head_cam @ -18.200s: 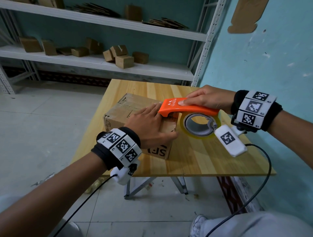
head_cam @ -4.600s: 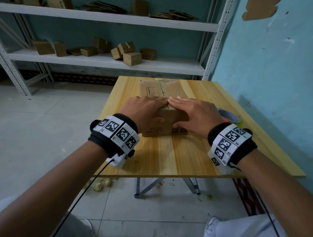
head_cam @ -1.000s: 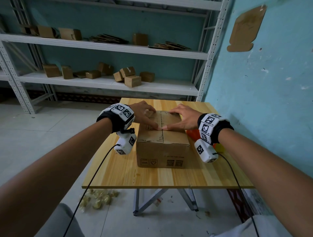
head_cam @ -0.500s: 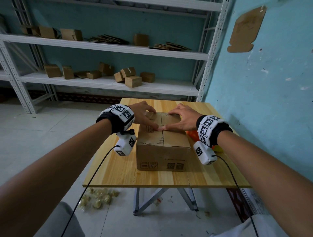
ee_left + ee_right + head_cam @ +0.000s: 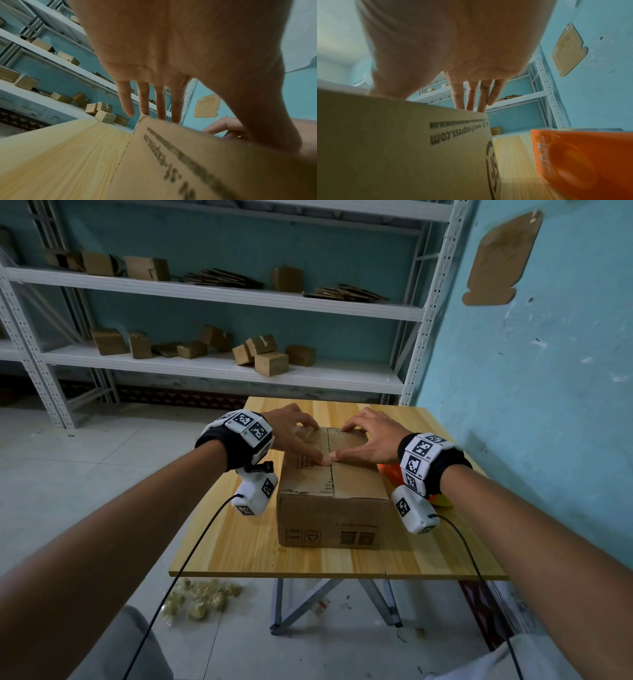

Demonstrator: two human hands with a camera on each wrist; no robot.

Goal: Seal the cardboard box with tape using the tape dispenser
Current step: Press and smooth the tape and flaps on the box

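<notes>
The brown cardboard box [image 5: 330,518] stands on the wooden table [image 5: 239,542] with its flaps folded down. Both hands press on its top. My left hand [image 5: 296,440] has its thumb on the centre seam and its fingertips at the far edge. My right hand [image 5: 368,443] mirrors it, and the two thumbs touch at the seam. In the wrist views the left hand [image 5: 171,67] and right hand [image 5: 453,47] reach over the box [image 5: 188,162] [image 5: 402,142] with straight fingers. The orange tape dispenser [image 5: 582,155] [image 5: 390,472] lies on the table right of the box, mostly hidden by my right wrist.
A blue wall [image 5: 548,405] runs close along the table's right side. White metal shelves [image 5: 222,364] with several small cardboard boxes stand behind the table. Crumpled tape scraps [image 5: 202,601] lie on the floor under the table's near left corner.
Both hands have stayed pressed on the box top with thumbs at the seam. The box seems to have slid slightly toward the near table edge.
</notes>
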